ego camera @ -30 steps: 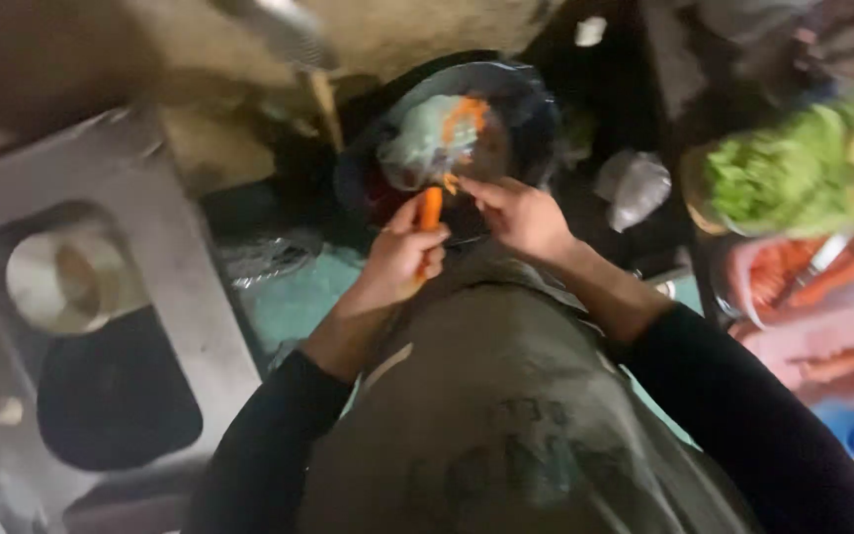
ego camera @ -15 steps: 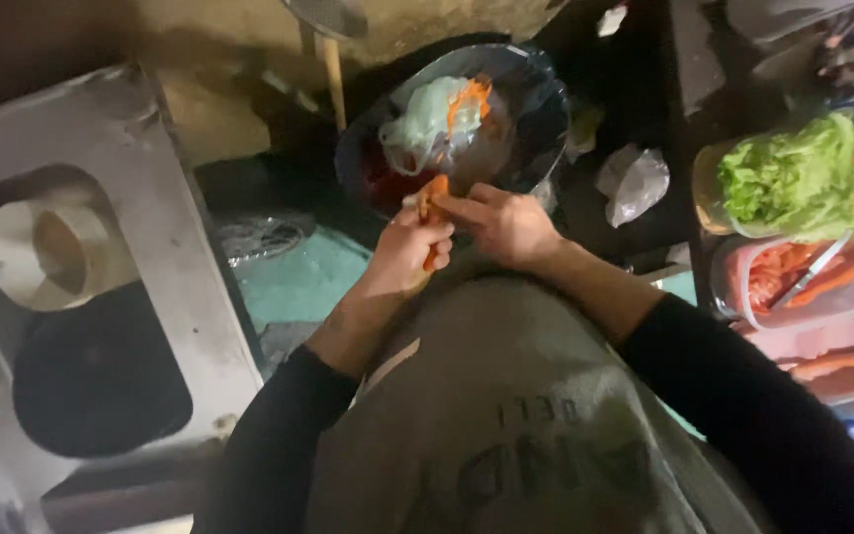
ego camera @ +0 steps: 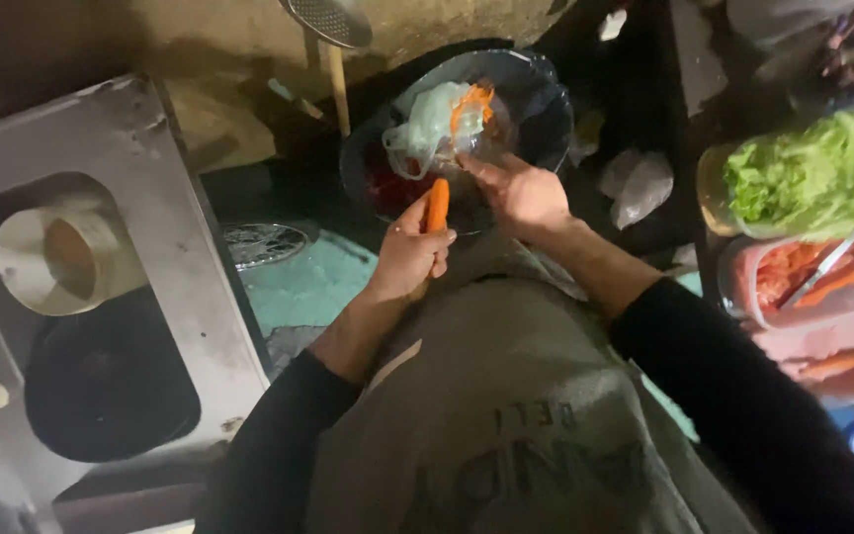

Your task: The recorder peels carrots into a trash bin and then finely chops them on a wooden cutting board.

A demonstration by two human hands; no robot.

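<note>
Dark bowl (ego camera: pixel 546 109) upper centre of frame, holds pale shreds plus orange peelings. Steel sink (ego camera: pixel 101 287) at left, tub of lettuce (ego camera: pixel 803 173) at right edge.

Left hand (ego camera: pixel 402 262) centre frame – fingers clenched round lower half of carrot (ego camera: pixel 437 205), top half sticks up above thumb, over bowl rim.

Right hand (ego camera: pixel 526 193) just right of carrot tip, fingers curled, forefinger extended; peeler probably inside, cannot tell.

Carrot judged light, stiff, likely slick where peeled – grip low on stub end.
</note>
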